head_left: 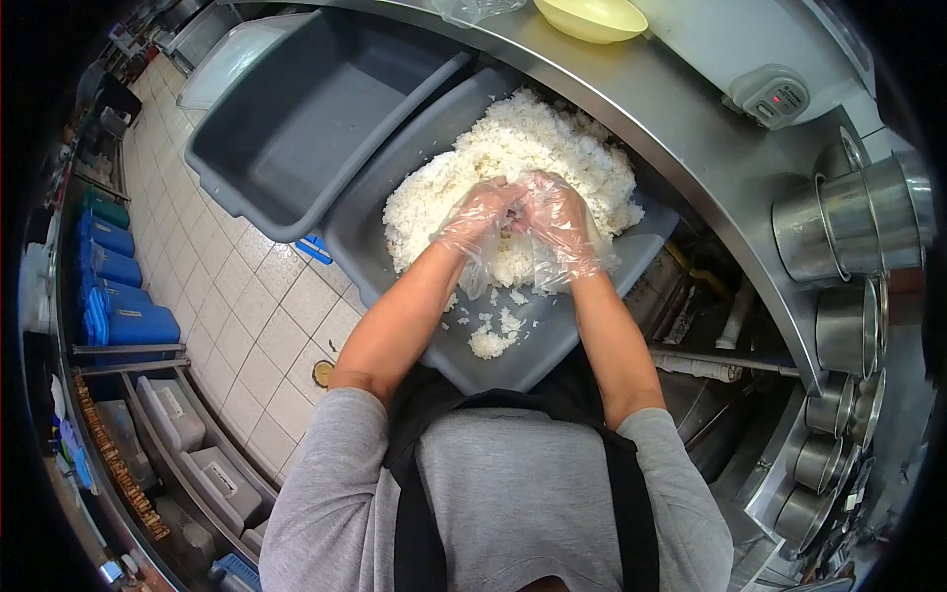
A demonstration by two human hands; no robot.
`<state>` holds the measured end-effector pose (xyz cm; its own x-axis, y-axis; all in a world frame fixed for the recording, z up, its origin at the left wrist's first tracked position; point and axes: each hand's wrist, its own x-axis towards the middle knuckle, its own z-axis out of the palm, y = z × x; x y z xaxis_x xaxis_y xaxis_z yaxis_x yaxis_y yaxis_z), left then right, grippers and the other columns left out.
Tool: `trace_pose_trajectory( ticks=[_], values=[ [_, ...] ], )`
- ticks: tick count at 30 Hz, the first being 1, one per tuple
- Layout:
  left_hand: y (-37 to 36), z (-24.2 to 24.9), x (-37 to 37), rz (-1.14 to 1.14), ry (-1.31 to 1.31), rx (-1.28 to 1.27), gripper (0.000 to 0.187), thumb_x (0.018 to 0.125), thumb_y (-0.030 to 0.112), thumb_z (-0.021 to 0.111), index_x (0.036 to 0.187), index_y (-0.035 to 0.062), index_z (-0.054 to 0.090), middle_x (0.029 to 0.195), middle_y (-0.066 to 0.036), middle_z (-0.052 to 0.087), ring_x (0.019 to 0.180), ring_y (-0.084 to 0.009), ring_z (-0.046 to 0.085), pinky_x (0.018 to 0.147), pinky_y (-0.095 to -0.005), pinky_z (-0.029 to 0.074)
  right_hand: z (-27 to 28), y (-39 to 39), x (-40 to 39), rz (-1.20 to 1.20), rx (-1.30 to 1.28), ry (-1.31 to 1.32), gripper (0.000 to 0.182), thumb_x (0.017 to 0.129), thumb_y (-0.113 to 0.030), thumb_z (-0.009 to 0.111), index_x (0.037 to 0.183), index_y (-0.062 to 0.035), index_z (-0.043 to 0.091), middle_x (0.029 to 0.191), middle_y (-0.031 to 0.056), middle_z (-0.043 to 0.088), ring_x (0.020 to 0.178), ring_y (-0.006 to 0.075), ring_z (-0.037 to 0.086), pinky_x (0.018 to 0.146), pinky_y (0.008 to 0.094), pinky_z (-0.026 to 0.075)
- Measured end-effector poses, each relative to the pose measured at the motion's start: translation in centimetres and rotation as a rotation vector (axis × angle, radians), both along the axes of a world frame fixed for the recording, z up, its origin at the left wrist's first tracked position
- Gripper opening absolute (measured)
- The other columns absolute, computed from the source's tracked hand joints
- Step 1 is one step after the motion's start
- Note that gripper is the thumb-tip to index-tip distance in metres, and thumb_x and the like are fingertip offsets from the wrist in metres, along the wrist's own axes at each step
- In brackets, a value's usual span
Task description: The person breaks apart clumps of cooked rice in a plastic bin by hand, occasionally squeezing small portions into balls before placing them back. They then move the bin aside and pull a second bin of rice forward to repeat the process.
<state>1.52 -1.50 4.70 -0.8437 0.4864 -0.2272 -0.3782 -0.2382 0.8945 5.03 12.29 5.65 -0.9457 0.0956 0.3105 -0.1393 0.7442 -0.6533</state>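
Cooked white rice (567,138) is heaped in a grey plastic tub (375,259) in front of me. Over the near part of the heap, my left hand (483,212) and my right hand (554,219) meet, both in clear, loose plastic gloves. The fingers of each hand curl inward and come together at the middle. What lies between them, if anything, is hidden by the hands and the shiny plastic. Loose rice clumps (493,337) are scattered on the tub's bottom, closer to my body.
A second grey tub (321,94) stands against the rice tub on the left. Beyond is a steel counter (631,94) with a yellow bowl (592,18). Metal pots (853,222) line the right side. Blue bins (133,321) stand at left on the tiled floor (242,340).
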Motion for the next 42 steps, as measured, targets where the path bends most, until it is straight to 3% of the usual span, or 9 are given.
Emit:
trace_pose_trajectory(
  ticks=[6,8,11,14,16,23,28,33,42],
  values=[
    [-0.4,-2.0,-1.2,0.041,-0.013,0.048,0.049,0.083,0.019,0.066,0.116,-0.0120,0.049,0.083,-0.008,0.060,0.072,-0.0137,0.058,0.055,-0.0286,0.048,-0.8,0.1,0.1,-0.030,-0.069,0.057,0.023,0.078,-0.019,0.060,0.098,-0.0104,0.067,0.087,0.0131,0.066,0.079,0.0299,0.064,0.070,0.0370,0.050],
    [-0.9,-2.9,-1.9,0.033,0.044,0.011,0.055,0.083,0.021,0.066,0.121,-0.0130,0.045,0.083,-0.008,0.060,0.070,-0.0132,0.057,0.054,-0.0292,0.047,-1.0,0.6,-0.2,0.020,-0.244,-0.082,0.022,0.081,-0.017,0.066,0.100,-0.0060,0.066,0.090,0.0061,0.068,0.077,0.0137,0.062,0.071,0.0275,0.049],
    [-0.6,-2.6,-1.8,-0.201,0.532,-0.455,0.033,0.084,0.021,0.064,0.106,-0.0031,0.059,0.092,-0.008,0.062,0.090,-0.0189,0.059,0.087,-0.0362,0.047,-2.4,1.1,-1.3,-0.091,-0.467,0.004,0.015,0.082,-0.014,0.062,0.094,-0.0090,0.068,0.073,0.0068,0.065,0.067,0.0161,0.060,0.061,0.0297,0.047],
    [0.9,-0.1,0.1,0.104,0.076,-0.294,0.053,0.083,0.036,0.066,0.120,-0.0004,0.054,0.104,-0.014,0.062,0.104,-0.0237,0.056,0.099,-0.0394,0.040,0.5,0.8,-0.5,-0.128,-0.939,-0.242,0.025,0.086,-0.018,0.062,0.108,-0.0072,0.061,0.092,0.0103,0.063,0.077,0.0156,0.060,0.064,0.0305,0.049],
    [0.9,0.3,0.5,0.208,-0.083,-0.068,0.059,0.086,0.045,0.060,0.125,0.0013,0.051,0.092,-0.009,0.062,0.083,-0.0182,0.060,0.072,-0.0331,0.048,1.8,0.7,-0.4,0.090,-1.389,-0.378,0.054,0.084,-0.017,0.064,0.132,-0.0031,0.042,0.123,0.0205,0.052,0.098,0.0232,0.059,0.084,0.0352,0.052],
    [-0.1,0.2,0.6,0.157,-0.051,-0.152,0.088,0.081,0.056,0.063,0.141,0.0014,0.028,0.131,-0.016,0.048,0.108,-0.0279,0.054,0.098,-0.0457,0.038,0.1,-1.7,0.9,0.259,0.091,-0.243,0.085,0.076,-0.017,0.066,0.146,-0.0083,0.018,0.139,0.0254,0.038,0.122,0.0313,0.047,0.096,0.0362,0.045],
    [0.1,-0.3,-0.4,0.019,0.112,-0.077,0.080,0.081,0.052,0.064,0.134,-0.0028,0.036,0.111,-0.014,0.058,0.093,-0.0200,0.059,0.074,-0.0315,0.050,-1.7,-0.5,0.0,0.173,0.204,-0.239,0.053,0.079,-0.022,0.061,0.127,-0.0051,0.050,0.102,0.0188,0.065,0.094,0.0374,0.062,0.080,0.0405,0.049],
    [-0.4,-0.5,-0.9,-0.065,0.064,-0.125,0.059,0.085,0.038,0.063,0.118,-0.0081,0.048,0.076,-0.006,0.061,0.052,-0.0101,0.051,0.042,-0.0223,0.041,1.0,-0.3,1.0,0.136,-0.306,-0.072,0.026,0.081,-0.015,0.058,0.104,-0.0045,0.063,0.088,0.0120,0.067,0.078,0.0237,0.064,0.073,0.0333,0.049],
    [0.4,-2.0,-1.0,0.220,0.042,-0.160,0.060,0.086,0.034,0.063,0.129,-0.0024,0.042,0.090,-0.009,0.059,0.074,-0.0153,0.056,0.062,-0.0297,0.047,-1.0,1.3,-1.5,-0.063,-0.568,0.025,0.026,0.082,-0.014,0.066,0.107,-0.0087,0.060,0.089,0.0050,0.067,0.074,0.0160,0.060,0.069,0.0275,0.048]
  ],
)
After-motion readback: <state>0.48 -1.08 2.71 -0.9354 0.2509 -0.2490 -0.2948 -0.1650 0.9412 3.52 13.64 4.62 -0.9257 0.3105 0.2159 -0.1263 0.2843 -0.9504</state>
